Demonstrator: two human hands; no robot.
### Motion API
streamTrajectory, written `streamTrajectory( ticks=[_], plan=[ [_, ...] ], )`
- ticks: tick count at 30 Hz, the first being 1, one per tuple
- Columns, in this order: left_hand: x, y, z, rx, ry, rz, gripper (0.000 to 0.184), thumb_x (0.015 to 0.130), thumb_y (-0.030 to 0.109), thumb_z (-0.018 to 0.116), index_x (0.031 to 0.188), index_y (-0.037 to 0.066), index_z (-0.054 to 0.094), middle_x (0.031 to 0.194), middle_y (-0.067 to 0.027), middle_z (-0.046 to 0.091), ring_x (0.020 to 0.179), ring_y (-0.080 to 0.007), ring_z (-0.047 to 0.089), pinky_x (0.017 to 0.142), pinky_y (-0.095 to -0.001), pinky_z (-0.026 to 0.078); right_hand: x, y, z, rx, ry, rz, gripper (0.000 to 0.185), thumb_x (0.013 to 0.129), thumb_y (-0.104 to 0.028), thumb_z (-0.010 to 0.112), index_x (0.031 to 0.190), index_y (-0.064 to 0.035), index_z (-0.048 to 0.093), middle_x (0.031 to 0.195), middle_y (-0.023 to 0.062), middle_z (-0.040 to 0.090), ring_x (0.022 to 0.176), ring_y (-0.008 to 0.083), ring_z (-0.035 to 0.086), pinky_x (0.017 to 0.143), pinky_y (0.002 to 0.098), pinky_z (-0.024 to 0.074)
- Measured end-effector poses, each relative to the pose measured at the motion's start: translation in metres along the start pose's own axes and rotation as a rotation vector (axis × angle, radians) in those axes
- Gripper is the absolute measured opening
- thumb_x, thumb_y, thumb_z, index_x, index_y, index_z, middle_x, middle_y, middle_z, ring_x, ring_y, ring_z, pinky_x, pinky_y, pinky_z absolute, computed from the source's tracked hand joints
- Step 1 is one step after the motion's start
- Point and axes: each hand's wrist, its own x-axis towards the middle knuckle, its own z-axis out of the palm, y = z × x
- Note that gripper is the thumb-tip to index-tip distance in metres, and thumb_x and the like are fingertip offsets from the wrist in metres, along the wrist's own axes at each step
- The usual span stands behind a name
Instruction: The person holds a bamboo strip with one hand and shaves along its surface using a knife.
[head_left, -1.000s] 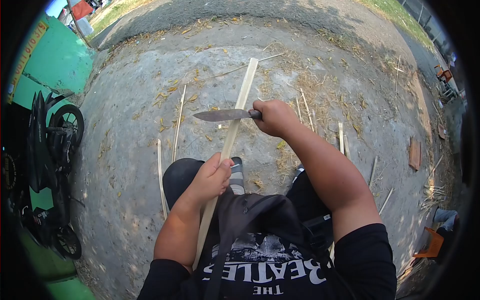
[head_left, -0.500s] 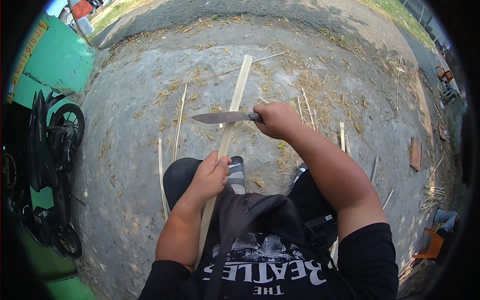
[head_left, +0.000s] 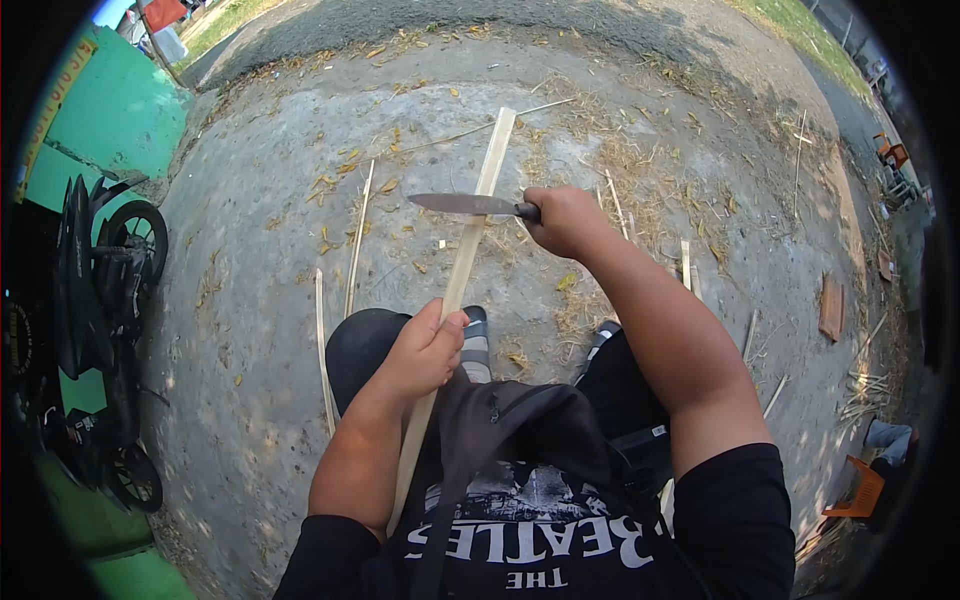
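My left hand (head_left: 424, 345) is wrapped round a long pale strip of wood or bamboo (head_left: 467, 250), holding it at a slant that runs from beside my left arm up and away from me. My right hand (head_left: 566, 221) grips the dark handle of a knife (head_left: 462, 204). Its broad pointed blade lies crosswise over the upper part of the strip, tip to the left. Whether the edge bites into the strip cannot be made out. The strip's lower end passes behind my left forearm.
Thin strips (head_left: 360, 238) lie on the concrete ground (head_left: 250, 330), with shavings (head_left: 640, 180) and dry leaves ahead. A motorbike (head_left: 110, 330) stands at the left by a green wall (head_left: 120, 120). At the right are a brick-like block (head_left: 831, 307) and an orange chair (head_left: 855, 490) with a seated person's leg.
My right hand and the knife have moved up along the strip, away from me and slightly right. The strip's far end has tilted a little to the right.
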Motion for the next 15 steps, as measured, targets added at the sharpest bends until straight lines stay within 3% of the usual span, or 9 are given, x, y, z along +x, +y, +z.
streamTrajectory(
  ticks=[4, 8, 15],
  plan=[
    [-0.001, -0.001, 0.001, 0.038, -0.018, 0.001, 0.021, 0.115, 0.028, 0.045, 0.113, 0.008, 0.051, 0.073, 0.0025, 0.044, 0.055, -0.0059, 0.040, 0.047, -0.0234, 0.038, -0.001, 0.011, -0.002, 0.181, 0.065, 0.072, 0.017, 0.092, -0.028, 0.069, 0.092, -0.0117, 0.070, 0.080, 0.0166, 0.071, 0.082, 0.0406, 0.070, 0.072, 0.0535, 0.0551],
    [0.003, 0.000, -0.002, -0.029, 0.014, -0.004, 0.020, 0.115, 0.027, 0.044, 0.113, 0.008, 0.050, 0.074, 0.0025, 0.044, 0.055, -0.0058, 0.040, 0.047, -0.0232, 0.038, -0.008, -0.012, 0.007, 0.051, 0.004, -0.124, 0.015, 0.091, -0.028, 0.070, 0.091, -0.0123, 0.069, 0.080, 0.0164, 0.071, 0.079, 0.0403, 0.070, 0.070, 0.0542, 0.0550],
    [0.001, -0.003, -0.002, 0.014, -0.038, 0.018, 0.021, 0.115, 0.028, 0.045, 0.113, 0.008, 0.050, 0.073, 0.0026, 0.043, 0.054, -0.0058, 0.040, 0.047, -0.0231, 0.038, -0.002, -0.002, 0.006, 0.017, 0.049, -0.051, 0.014, 0.090, -0.027, 0.070, 0.091, -0.0137, 0.068, 0.080, 0.0161, 0.071, 0.080, 0.0395, 0.070, 0.070, 0.0533, 0.0552]
  ],
)
